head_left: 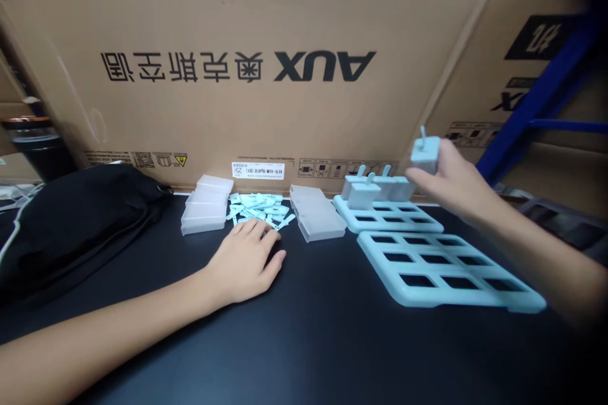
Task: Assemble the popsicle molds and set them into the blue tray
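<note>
— Head view first: what is the right hand [451, 186] doing?

— It is pinching a pale blue mould [425, 153] with a stick poking up, right of centre, above the far tray [427, 225].

— And the left hand [247, 259]?

— It is lying open, palm down on the black table [313, 335], fingertips touching the sticks [259, 207] at centre (a loose heap).

— Around them?

— Clear lids [206, 209] are sitting left of the heap, more lids [317, 218] right; a near tray [522, 300] is lying empty.

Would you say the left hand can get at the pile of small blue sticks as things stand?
Probably yes: the left hand rests palm down on the table, its fingertips at the near edge of the pile of sticks, and nothing lies between them.
</note>
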`<act>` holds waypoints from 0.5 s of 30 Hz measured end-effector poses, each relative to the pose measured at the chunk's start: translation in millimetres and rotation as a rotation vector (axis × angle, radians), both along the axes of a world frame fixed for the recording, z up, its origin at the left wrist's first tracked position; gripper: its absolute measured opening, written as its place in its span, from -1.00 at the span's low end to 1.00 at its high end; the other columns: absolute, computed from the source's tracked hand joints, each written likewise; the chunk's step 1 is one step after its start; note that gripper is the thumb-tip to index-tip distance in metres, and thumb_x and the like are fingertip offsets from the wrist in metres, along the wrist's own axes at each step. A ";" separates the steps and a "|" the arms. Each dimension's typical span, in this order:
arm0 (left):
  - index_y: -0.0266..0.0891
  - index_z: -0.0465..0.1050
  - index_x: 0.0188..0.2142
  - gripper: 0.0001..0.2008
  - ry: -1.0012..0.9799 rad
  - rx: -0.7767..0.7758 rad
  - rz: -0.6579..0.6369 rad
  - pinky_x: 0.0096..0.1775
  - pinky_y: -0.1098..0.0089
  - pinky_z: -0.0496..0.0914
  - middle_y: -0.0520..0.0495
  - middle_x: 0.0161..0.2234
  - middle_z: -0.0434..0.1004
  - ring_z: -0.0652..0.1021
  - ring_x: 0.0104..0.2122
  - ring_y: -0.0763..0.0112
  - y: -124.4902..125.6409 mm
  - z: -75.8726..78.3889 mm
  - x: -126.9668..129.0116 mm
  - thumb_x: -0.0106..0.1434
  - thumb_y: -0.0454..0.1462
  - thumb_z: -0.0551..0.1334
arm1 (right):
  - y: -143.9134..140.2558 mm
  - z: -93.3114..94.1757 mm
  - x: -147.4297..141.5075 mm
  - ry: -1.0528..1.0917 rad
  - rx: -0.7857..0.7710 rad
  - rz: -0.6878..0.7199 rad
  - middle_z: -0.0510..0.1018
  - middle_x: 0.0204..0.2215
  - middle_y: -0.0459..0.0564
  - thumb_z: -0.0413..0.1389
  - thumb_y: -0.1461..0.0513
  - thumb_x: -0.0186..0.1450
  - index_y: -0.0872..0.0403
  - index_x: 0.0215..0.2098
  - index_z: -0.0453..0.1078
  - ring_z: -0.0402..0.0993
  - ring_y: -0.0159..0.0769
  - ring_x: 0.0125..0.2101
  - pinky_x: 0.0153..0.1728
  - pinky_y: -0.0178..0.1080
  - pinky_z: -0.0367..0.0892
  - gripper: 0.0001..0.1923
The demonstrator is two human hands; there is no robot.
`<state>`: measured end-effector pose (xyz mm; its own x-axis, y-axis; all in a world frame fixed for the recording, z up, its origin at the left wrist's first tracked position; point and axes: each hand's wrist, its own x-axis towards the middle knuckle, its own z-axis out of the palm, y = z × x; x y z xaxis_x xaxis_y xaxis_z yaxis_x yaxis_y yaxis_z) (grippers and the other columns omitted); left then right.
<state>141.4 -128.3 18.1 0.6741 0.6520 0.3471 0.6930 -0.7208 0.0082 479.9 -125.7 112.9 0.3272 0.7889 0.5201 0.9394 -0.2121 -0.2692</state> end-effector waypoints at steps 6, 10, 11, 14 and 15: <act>-0.25 0.42 -0.04 -0.65 -0.011 -0.024 0.017 0.01 0.09 0.31 -0.17 -0.12 0.42 0.40 -0.06 0.12 -2.0 -1.8 -9.1 0.41 -0.11 0.00 | 26.0 22.1 -89.2 -0.482 -0.215 0.342 0.53 -0.30 0.17 -0.01 0.08 0.17 0.09 -0.05 0.22 0.43 -0.07 -0.38 -0.44 -0.17 0.19 -0.58; -0.23 0.42 -0.07 -0.70 -0.031 -0.028 0.013 0.00 0.11 0.32 -0.15 -0.16 0.41 0.40 -0.07 0.14 0.5 -2.5 -8.5 0.40 -0.14 0.03 | 49.3 20.8 -133.6 -0.583 -0.407 0.395 0.55 -0.22 0.27 -0.05 -0.11 0.20 0.19 0.15 0.15 0.48 0.05 -0.29 -0.36 -0.07 0.29 -0.29; -0.23 0.42 -0.09 -0.71 -0.036 -0.030 0.008 0.01 0.11 0.32 -0.14 -0.16 0.40 0.40 -0.08 0.14 0.9 -2.4 -8.5 0.39 -0.14 0.03 | 52.8 19.8 -138.9 -0.582 -0.463 0.406 0.55 -0.19 0.29 -0.07 -0.16 0.20 0.20 0.18 0.13 0.49 0.08 -0.27 -0.33 -0.04 0.30 -0.22; -0.23 0.42 -0.12 -0.73 -0.036 -0.034 -0.003 0.02 0.10 0.31 -0.14 -0.17 0.40 0.40 -0.09 0.15 1.4 -1.5 -8.1 0.39 -0.15 0.04 | 56.7 17.6 -145.8 -0.592 -0.510 0.434 0.55 -0.16 0.27 -0.16 -0.24 0.22 0.15 0.20 0.18 0.50 0.08 -0.22 -0.28 -0.01 0.32 -0.19; -0.23 0.42 -0.13 -0.74 -0.033 -0.034 -0.006 0.02 0.10 0.30 -0.14 -0.16 0.40 0.39 -0.09 0.15 1.5 -1.0 -7.8 0.38 -0.15 0.04 | 56.8 17.4 -146.6 -0.605 -0.480 0.440 0.55 -0.18 0.25 -0.17 -0.24 0.23 0.12 0.18 0.21 0.50 0.07 -0.22 -0.27 -0.01 0.32 -0.21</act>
<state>133.6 -126.8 17.1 0.6667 0.6597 0.3469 0.6876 -0.7240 0.0553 333.2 -69.0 130.4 -0.2809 0.9558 0.0868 0.9150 0.2394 0.3246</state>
